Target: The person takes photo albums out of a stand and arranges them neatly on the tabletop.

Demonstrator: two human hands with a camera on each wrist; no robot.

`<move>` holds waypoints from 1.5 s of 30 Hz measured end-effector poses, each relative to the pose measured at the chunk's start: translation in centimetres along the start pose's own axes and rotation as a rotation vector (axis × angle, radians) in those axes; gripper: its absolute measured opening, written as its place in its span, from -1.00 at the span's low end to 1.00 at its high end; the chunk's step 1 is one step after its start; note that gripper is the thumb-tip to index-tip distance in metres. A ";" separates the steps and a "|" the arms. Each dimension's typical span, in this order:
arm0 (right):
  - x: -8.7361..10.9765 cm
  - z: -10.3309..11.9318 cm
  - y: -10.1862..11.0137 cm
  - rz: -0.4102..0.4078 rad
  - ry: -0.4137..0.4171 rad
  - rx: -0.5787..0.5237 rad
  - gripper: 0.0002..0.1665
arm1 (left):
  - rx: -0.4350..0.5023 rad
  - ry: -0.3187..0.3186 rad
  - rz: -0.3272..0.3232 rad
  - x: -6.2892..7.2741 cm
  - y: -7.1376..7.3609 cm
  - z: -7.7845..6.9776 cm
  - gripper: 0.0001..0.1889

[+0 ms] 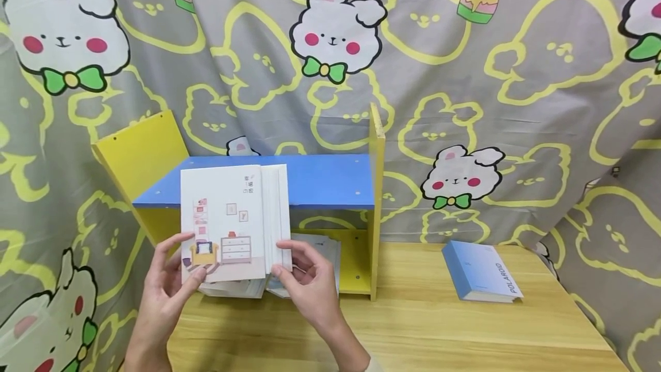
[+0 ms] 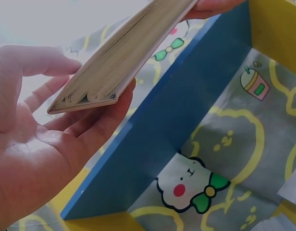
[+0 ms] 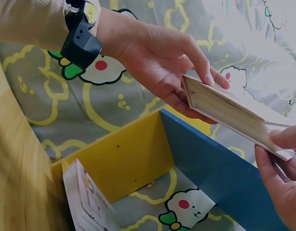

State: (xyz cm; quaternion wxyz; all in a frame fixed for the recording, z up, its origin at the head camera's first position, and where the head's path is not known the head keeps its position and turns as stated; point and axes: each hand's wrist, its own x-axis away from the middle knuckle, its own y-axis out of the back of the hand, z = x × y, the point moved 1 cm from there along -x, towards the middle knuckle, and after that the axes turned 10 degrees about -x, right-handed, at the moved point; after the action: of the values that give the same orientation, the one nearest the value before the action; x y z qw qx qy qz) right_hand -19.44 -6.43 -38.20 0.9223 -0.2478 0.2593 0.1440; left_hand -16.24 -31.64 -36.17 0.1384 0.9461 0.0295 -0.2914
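Note:
A white notebook (image 1: 227, 194) with a printed armchair and drawers on its cover is held up in front of the shelf by both hands. My left hand (image 1: 162, 294) grips its lower left side, thumb on the cover. On the opposite side, my right hand (image 1: 315, 286) pinches the edge where the page block shows. In the left wrist view the notebook (image 2: 121, 60) appears edge-on, its pages between two covers, with the left hand (image 2: 37, 130) around one corner. The right wrist view has the right hand (image 3: 167, 62) at another corner.
Behind the notebook stands a small shelf with a blue board (image 1: 330, 179) and yellow side panels (image 1: 378, 205). Other books (image 1: 327, 245) lie in its lower space, partly hidden. A blue-and-white POLAROID book (image 1: 480, 271) lies right on the wooden table (image 1: 439, 332). A patterned curtain (image 1: 444, 85) hangs behind.

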 end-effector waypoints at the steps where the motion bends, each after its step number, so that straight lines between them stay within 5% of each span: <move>1: 0.0 0.0 0.1 -0.001 0.000 0.000 -0.55 | 0.000 -0.003 0.004 0.0 -0.1 0.0 -0.30; 13: 0.5 0.7 1.5 0.002 -0.037 0.016 -0.55 | -0.014 -0.018 0.056 -0.2 -1.0 -0.1 -0.28; 22: 0.7 1.2 2.2 0.006 -0.009 0.032 -0.56 | 0.019 -0.095 0.101 -0.4 -1.6 0.1 -0.28; 45: 1.1 2.2 3.7 -0.004 0.036 0.075 -0.55 | 0.034 -0.092 0.139 -0.7 -3.2 0.2 -0.27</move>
State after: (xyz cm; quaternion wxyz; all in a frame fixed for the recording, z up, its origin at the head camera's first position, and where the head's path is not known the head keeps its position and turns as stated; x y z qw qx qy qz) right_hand -19.09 -1.98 -38.58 0.9264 -0.2161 0.2807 0.1279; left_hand -17.38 -28.66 -36.72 0.1436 0.9336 -0.0476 -0.3248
